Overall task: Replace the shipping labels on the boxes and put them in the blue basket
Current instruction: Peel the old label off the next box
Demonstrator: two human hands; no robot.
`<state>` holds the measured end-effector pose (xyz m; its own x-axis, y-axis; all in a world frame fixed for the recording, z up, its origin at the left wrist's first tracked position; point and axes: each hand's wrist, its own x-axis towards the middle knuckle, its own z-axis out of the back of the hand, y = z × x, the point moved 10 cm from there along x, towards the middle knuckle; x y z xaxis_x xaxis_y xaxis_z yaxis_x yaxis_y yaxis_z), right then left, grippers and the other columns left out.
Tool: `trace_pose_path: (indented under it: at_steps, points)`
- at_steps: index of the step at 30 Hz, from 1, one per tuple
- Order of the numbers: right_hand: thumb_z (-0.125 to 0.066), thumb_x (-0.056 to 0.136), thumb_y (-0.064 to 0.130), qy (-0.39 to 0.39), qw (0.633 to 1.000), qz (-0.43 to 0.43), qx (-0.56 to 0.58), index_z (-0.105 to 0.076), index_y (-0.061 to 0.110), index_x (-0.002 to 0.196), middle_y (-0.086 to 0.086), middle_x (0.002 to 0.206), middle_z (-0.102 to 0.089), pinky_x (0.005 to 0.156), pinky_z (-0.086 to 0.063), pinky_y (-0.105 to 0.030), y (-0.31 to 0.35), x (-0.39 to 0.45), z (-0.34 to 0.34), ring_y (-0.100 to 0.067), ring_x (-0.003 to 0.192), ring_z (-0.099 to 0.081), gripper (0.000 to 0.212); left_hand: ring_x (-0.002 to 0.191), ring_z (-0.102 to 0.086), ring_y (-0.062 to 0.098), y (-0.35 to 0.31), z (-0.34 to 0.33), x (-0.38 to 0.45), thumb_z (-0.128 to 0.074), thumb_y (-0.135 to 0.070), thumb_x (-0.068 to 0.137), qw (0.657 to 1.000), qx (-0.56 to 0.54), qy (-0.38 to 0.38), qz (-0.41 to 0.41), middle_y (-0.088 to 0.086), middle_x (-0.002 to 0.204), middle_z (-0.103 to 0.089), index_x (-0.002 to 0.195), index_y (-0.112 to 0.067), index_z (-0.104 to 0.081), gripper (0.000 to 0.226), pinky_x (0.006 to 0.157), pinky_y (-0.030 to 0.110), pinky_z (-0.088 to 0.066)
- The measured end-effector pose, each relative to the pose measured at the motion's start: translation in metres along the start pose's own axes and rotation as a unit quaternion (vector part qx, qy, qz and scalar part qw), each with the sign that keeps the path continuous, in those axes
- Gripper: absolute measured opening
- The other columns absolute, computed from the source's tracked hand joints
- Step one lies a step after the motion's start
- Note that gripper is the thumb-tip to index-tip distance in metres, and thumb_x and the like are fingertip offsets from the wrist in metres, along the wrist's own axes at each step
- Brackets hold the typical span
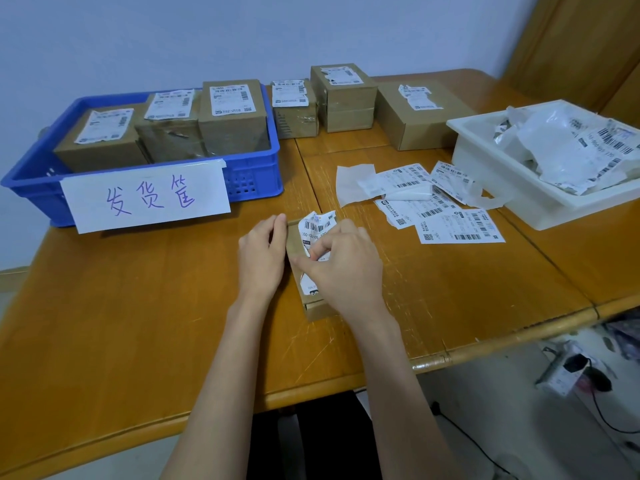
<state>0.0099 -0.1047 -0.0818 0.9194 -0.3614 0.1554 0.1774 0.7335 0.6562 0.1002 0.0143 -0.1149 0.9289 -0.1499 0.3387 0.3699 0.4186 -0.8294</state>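
A small brown cardboard box (pixel 297 245) lies on the wooden table in front of me. My left hand (pixel 262 256) grips its left edge with curled fingers. My right hand (pixel 341 268) pinches the crumpled, half-peeled old label (pixel 317 227), which curls up off the box's top. The blue basket (pixel 254 169) at the back left holds three labelled boxes and carries a white paper sign on its front. Fresh shipping labels (pixel 459 226) and backing papers lie spread to the right of the box.
Three more labelled boxes (pixel 346 98) stand along the back of the table, right of the basket. A white tray (pixel 485 157) at the right holds torn labels and backing scraps. The table's front edge runs close below my forearms, with cables on the floor at the right.
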Motion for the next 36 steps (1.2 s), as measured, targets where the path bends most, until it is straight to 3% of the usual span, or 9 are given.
trace_pose_path:
  at_steps: [8, 14, 18, 21, 25, 27, 32, 36]
  points:
    - [-0.065, 0.09, 0.039, 0.013, 1.0, 0.007, 0.006, -0.063, 0.019, 0.074, 0.003, 0.105, -0.056, 0.083, -0.029, -0.026, 0.001, -0.002, -0.003, -0.011, 0.103, -0.05, 0.026, 0.057, -0.043, 0.005, 0.002, 0.0, 0.001, -0.043, -0.026, 0.104, 1.0, -0.002, -0.004, 0.003, 0.005, 0.066, -0.057, 0.07, -0.009, -0.055, 0.04, 0.051, 0.016, -0.032]
    - [-0.065, 0.092, 0.033, 0.008, 0.999, -0.001, 0.036, -0.057, 0.016, 0.073, 0.006, 0.098, -0.048, 0.088, -0.042, -0.033, -0.002, -0.001, -0.001, -0.012, 0.098, -0.055, 0.026, 0.059, -0.042, 0.007, 0.003, 0.0, 0.001, -0.044, -0.028, 0.104, 1.0, 0.0, -0.001, 0.008, 0.008, 0.068, -0.058, 0.07, -0.009, -0.054, 0.04, 0.052, 0.018, -0.03]
    - [-0.065, 0.088, 0.046, -0.031, 0.998, 0.002, 0.053, -0.061, 0.016, 0.068, 0.008, 0.09, -0.048, 0.086, -0.044, -0.034, 0.001, -0.004, 0.005, -0.008, 0.084, -0.051, 0.036, 0.06, -0.044, 0.008, 0.003, 0.0, 0.001, -0.044, -0.027, 0.104, 1.0, -0.007, 0.0, 0.008, 0.007, 0.068, -0.059, 0.072, -0.008, -0.056, 0.04, 0.053, 0.019, -0.032]
    - [-0.073, 0.077, 0.052, -0.032, 0.999, 0.012, 0.012, -0.059, 0.018, 0.073, 0.007, 0.095, -0.045, 0.083, -0.043, -0.028, 0.005, -0.004, 0.003, -0.009, 0.087, -0.049, 0.037, 0.06, -0.047, 0.008, 0.004, -0.001, 0.001, -0.044, -0.029, 0.104, 1.0, -0.018, 0.004, 0.005, 0.004, 0.068, -0.06, 0.073, -0.008, -0.059, 0.04, 0.052, 0.02, -0.034]
    - [-0.074, 0.083, 0.032, -0.011, 0.998, 0.009, 0.056, -0.056, 0.024, 0.074, 0.008, 0.101, -0.043, 0.083, -0.049, -0.033, 0.0, -0.002, 0.002, -0.011, 0.099, -0.052, 0.022, 0.058, -0.047, 0.001, 0.001, 0.0, 0.0, -0.044, -0.027, 0.104, 1.0, -0.007, 0.0, 0.005, -0.007, 0.064, -0.053, 0.064, -0.024, -0.05, 0.04, 0.052, 0.015, -0.033]
    - [-0.072, 0.086, 0.023, -0.003, 0.997, 0.003, 0.073, -0.053, 0.027, 0.069, 0.008, 0.1, -0.044, 0.084, -0.051, -0.038, -0.002, -0.002, 0.002, -0.009, 0.099, -0.051, 0.025, 0.057, -0.047, -0.001, -0.001, 0.001, 0.0, -0.044, -0.027, 0.104, 1.0, -0.003, -0.001, 0.004, -0.008, 0.064, -0.053, 0.063, -0.028, -0.047, 0.041, 0.052, 0.013, -0.034]
    - [-0.065, 0.09, 0.018, -0.004, 0.997, -0.006, 0.079, -0.057, 0.014, 0.077, 0.004, 0.098, -0.046, 0.08, -0.049, -0.035, -0.007, 0.0, 0.002, -0.013, 0.082, -0.054, 0.016, 0.059, -0.045, 0.006, 0.001, 0.0, 0.0, -0.043, -0.029, 0.104, 1.0, -0.003, 0.003, 0.001, 0.004, 0.067, -0.058, 0.066, -0.022, -0.05, 0.04, 0.053, 0.016, -0.033]
    - [-0.065, 0.091, 0.025, -0.013, 0.995, 0.001, 0.096, -0.055, 0.02, 0.08, 0.01, 0.092, -0.042, 0.071, -0.043, -0.025, -0.007, -0.001, 0.005, -0.009, 0.079, -0.051, 0.015, 0.064, -0.051, 0.013, 0.003, -0.001, 0.0, -0.043, -0.03, 0.104, 1.0, -0.001, 0.003, 0.005, 0.003, 0.071, -0.061, 0.07, -0.017, -0.056, 0.038, 0.054, 0.018, -0.034]
